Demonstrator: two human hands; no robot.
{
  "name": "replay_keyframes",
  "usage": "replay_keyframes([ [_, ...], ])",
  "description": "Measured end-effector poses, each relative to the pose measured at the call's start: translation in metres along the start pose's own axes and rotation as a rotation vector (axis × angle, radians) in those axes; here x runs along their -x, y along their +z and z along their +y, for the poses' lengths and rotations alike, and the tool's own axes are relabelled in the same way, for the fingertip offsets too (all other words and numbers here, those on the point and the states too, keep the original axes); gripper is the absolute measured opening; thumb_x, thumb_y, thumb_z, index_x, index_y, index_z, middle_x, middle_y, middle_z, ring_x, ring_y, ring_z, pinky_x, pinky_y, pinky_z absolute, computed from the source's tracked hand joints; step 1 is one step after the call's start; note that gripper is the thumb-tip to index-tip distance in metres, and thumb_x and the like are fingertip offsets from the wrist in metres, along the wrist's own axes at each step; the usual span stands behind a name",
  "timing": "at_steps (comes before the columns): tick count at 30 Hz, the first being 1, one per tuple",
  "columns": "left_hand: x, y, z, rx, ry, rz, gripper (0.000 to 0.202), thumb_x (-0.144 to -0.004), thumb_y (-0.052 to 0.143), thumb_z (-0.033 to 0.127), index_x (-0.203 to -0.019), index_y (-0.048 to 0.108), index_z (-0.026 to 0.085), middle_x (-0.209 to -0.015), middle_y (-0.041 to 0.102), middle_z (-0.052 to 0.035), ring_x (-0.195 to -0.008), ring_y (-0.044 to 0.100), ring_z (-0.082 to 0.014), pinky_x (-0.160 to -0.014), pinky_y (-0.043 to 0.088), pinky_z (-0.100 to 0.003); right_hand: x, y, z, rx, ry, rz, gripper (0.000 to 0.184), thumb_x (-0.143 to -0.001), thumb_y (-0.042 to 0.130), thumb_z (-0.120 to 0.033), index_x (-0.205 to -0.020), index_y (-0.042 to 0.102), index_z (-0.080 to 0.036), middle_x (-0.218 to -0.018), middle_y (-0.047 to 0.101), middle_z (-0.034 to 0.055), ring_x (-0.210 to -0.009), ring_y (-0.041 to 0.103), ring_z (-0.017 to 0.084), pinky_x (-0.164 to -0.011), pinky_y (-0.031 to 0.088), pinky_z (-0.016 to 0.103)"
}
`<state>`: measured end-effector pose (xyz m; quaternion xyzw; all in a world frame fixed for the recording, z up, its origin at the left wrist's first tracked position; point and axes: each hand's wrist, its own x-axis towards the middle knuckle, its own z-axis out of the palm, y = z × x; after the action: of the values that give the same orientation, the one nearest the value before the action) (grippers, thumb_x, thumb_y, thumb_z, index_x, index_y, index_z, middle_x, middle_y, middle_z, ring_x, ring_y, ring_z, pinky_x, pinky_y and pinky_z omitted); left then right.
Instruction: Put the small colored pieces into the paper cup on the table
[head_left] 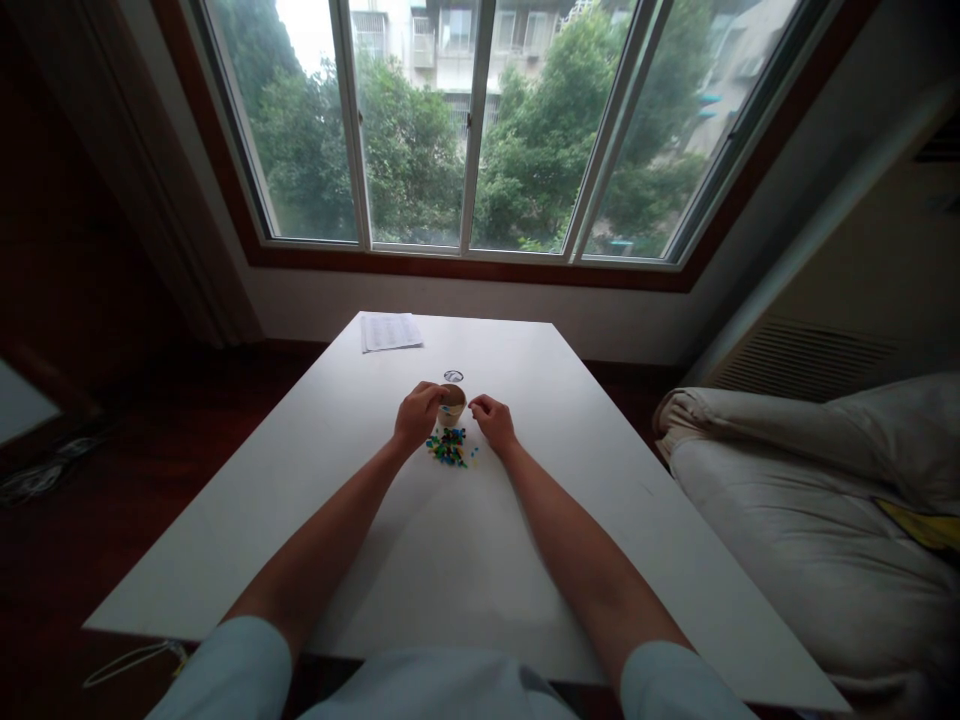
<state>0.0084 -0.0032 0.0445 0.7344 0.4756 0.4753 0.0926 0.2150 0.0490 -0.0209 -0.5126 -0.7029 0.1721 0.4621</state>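
Observation:
Near the middle of the white table (390, 540) stands a small paper-like cup (451, 413), brown inside and pale with a printed band outside. My left hand (420, 412) is closed at the cup's left side, its fingertips at the rim. Just right of the cup, my right hand (493, 420) has thumb and fingers pinched together; anything between them is too small to make out. A heap of tiny green, blue, yellow and dark pieces (448, 449) lies on the tabletop in front of the cup, with a few loose ones to its right.
Behind the cup lies a small round dark-rimmed disc (453, 376). Printed sheets of paper (391, 332) rest at the table's far left corner. A padded seat with a pale cover (780, 500) is on the right. Beyond the table is a wide window (465, 130).

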Motion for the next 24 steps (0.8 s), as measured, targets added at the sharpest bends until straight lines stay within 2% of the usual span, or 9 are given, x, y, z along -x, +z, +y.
replay_keyframes([
  [6, 0.005, 0.004, 0.002, -0.079, 0.010, -0.113, 0.038, -0.093, 0.045, 0.014, -0.122, 0.066, 0.026, -0.134, 0.060, -0.0023, -0.118, 0.059, -0.0189, -0.102, 0.049, -0.032, -0.002, -0.001, 0.002, 0.050, 0.021, 0.003, 0.027, -0.086, 0.050, -0.035, -0.087, 0.072, -0.020, -0.071, 0.067, 0.0005, -0.065, 0.056, 0.015, -0.067, 0.043, 0.025],
  [9, 0.005, 0.003, 0.005, -0.106, 0.036, -0.142, 0.040, -0.092, 0.045, 0.013, -0.123, 0.065, 0.028, -0.139, 0.058, -0.0011, -0.121, 0.058, -0.0187, -0.104, 0.049, -0.033, -0.006, -0.004, 0.005, 0.115, 0.027, -0.023, 0.025, -0.087, 0.050, -0.033, -0.086, 0.072, -0.021, -0.074, 0.068, 0.0009, -0.067, 0.057, 0.015, -0.069, 0.042, 0.025],
  [12, 0.003, -0.001, 0.006, -0.126, 0.056, -0.137, 0.033, -0.092, 0.048, 0.015, -0.116, 0.068, 0.026, -0.133, 0.060, -0.0027, -0.114, 0.061, -0.0181, -0.099, 0.051, -0.032, -0.008, -0.007, 0.008, 0.191, 0.024, -0.168, 0.021, -0.086, 0.054, -0.031, -0.084, 0.073, -0.021, -0.075, 0.069, 0.0009, -0.069, 0.057, 0.015, -0.069, 0.041, 0.024],
  [15, 0.000, -0.010, 0.005, -0.157, 0.066, -0.136, 0.026, -0.093, 0.049, 0.019, -0.106, 0.070, 0.024, -0.118, 0.066, -0.0041, -0.101, 0.065, -0.0170, -0.092, 0.052, -0.032, -0.008, -0.010, 0.007, 0.235, -0.016, -0.310, 0.018, -0.084, 0.057, -0.028, -0.085, 0.074, -0.022, -0.077, 0.070, 0.0008, -0.070, 0.058, 0.014, -0.069, 0.041, 0.023],
  [20, -0.006, -0.032, 0.003, -0.202, 0.101, -0.154, 0.023, -0.094, 0.050, 0.024, -0.100, 0.072, 0.022, -0.102, 0.069, -0.0042, -0.085, 0.064, -0.0157, -0.080, 0.051, -0.029, -0.009, -0.016, -0.001, 0.222, -0.105, -0.474, 0.017, -0.080, 0.061, -0.024, -0.088, 0.076, -0.022, -0.081, 0.070, 0.0001, -0.072, 0.058, 0.013, -0.067, 0.040, 0.022],
  [24, -0.008, -0.046, 0.002, -0.232, 0.103, -0.133, 0.027, -0.095, 0.046, 0.024, -0.101, 0.072, 0.022, -0.096, 0.070, -0.0041, -0.078, 0.062, -0.0147, -0.074, 0.047, -0.028, -0.009, -0.021, -0.009, 0.219, -0.108, -0.573, 0.016, -0.079, 0.064, -0.026, -0.088, 0.076, -0.022, -0.082, 0.069, -0.0004, -0.071, 0.057, 0.013, -0.065, 0.039, 0.021],
])
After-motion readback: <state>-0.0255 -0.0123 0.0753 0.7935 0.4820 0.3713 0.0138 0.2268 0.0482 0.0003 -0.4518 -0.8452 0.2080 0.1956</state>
